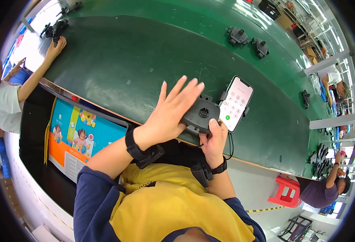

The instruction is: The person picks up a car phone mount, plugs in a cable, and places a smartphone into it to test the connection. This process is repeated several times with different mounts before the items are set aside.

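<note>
At near edge of surface (145, 60), right hand (215, 142) grips black device (204, 113); left hand (172, 108), fairly flat, lies against it.

The left hand (172, 108) is splayed, the right hand (215, 144) curled.

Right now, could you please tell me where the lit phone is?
In the head view, the phone is right of centre, just right of the black device the right hand holds.
</note>
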Available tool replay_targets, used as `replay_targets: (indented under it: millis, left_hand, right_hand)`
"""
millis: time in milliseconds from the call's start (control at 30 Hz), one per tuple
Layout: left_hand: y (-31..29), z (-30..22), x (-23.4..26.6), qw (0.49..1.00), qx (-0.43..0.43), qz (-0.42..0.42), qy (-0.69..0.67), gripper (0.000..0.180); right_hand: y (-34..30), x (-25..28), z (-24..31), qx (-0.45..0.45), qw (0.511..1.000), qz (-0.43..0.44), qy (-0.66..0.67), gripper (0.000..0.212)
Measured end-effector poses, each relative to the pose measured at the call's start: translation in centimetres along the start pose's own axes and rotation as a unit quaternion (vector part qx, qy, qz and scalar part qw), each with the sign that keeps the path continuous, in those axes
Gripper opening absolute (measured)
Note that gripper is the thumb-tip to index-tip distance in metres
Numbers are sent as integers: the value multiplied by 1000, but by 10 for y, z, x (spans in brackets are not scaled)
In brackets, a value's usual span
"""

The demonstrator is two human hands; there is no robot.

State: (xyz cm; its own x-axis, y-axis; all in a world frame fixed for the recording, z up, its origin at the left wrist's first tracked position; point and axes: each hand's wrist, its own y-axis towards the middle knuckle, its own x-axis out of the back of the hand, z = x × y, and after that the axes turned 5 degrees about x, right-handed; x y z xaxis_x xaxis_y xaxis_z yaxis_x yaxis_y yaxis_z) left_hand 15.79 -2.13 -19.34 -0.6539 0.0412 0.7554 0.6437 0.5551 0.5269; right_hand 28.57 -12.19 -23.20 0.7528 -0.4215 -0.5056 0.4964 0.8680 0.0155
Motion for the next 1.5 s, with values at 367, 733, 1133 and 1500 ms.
replay_targets:
  millis: [367, 733, 1133, 1500]
  left_hand:
    - [6, 48, 18, 745, 320, 348, -471, 40]
    - [3, 49, -3, 613, 325, 87, -715, 27]
    - [5, 69, -8, 426, 363, -71, -826, 32]
    - [5, 68, -8, 442, 369, -86, -813, 34]
  right_hand:
    - [-3, -8, -2, 30, 996, 32, -84, 44]
    - [-2, -10, -7, 101, 981, 86, -140, 49]
    - [-4, -16, -5, 93, 936, 151, -304, 35]
    - [-5, -16, -7, 94, 926, 162, -327, 24]
